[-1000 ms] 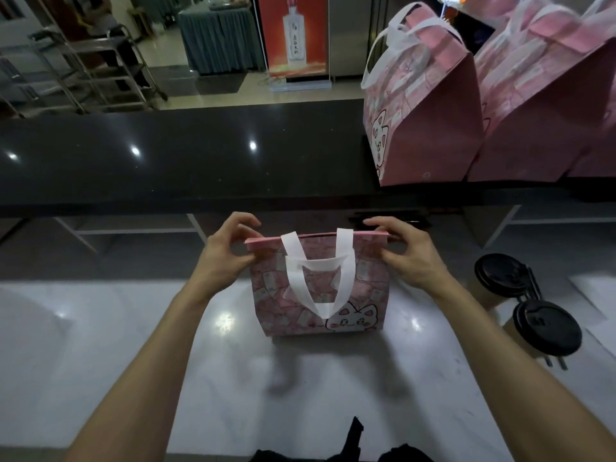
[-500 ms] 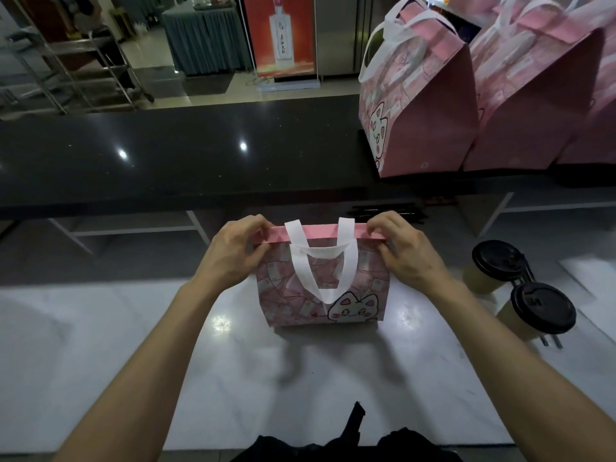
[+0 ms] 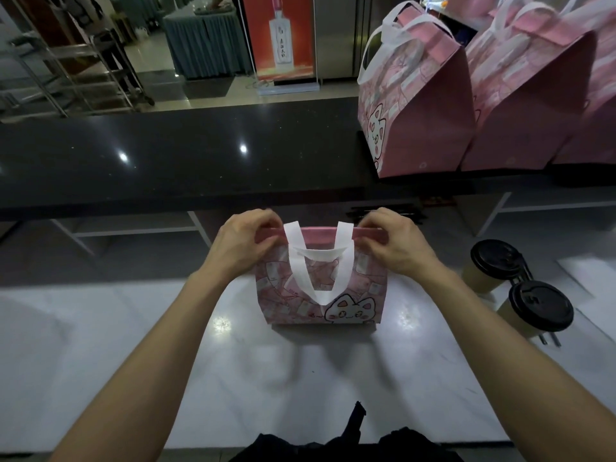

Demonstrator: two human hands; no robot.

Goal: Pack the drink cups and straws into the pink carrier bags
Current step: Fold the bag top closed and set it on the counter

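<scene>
Pinching the pink carrier bag (image 3: 320, 288) by its top rim, left hand (image 3: 241, 243) and right hand (image 3: 396, 246) fingers clamped either end, it looks light, floppy fabric — best held at that stiffer folded edge.

white counter (image 3: 133, 345): bag (image 3: 320, 295), two cups (image 3: 520, 291).

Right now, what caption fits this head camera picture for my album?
Both hands pinch the pink bag's top edge while two lidded cups wait beside it.
</scene>
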